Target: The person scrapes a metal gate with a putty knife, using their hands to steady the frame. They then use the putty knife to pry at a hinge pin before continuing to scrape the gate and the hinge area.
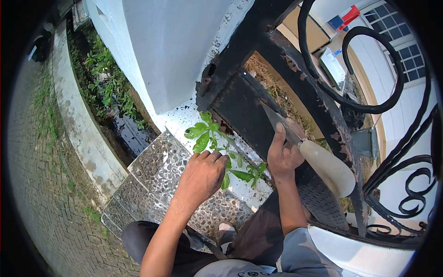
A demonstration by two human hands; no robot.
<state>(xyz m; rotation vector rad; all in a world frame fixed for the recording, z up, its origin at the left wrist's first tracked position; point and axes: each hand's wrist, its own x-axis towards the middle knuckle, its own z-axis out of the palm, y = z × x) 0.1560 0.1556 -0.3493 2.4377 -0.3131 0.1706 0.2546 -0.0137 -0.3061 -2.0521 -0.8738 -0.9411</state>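
Green leafy weeds (203,134) grow along the white ledge (258,196) at the foot of the black metal gate (240,106). My left hand (203,173) is at the weeds with its fingers curled closed; what they hold, if anything, is hidden beneath the knuckles. On the right, my right hand (285,154) grips a trowel (330,168) near its neck. The trowel's pointed metal blade goes up and left in front of the gate's black panel, and its pale, wide handle extends down and right.
Pebbled paving (159,171) lies below the white pillar (168,51). Left of it runs a plant-filled ditch (110,92) beside a concrete kerb (76,120) and brick paving. Curled black ironwork (401,78) rises at the right, with a dark bin (364,143) behind.
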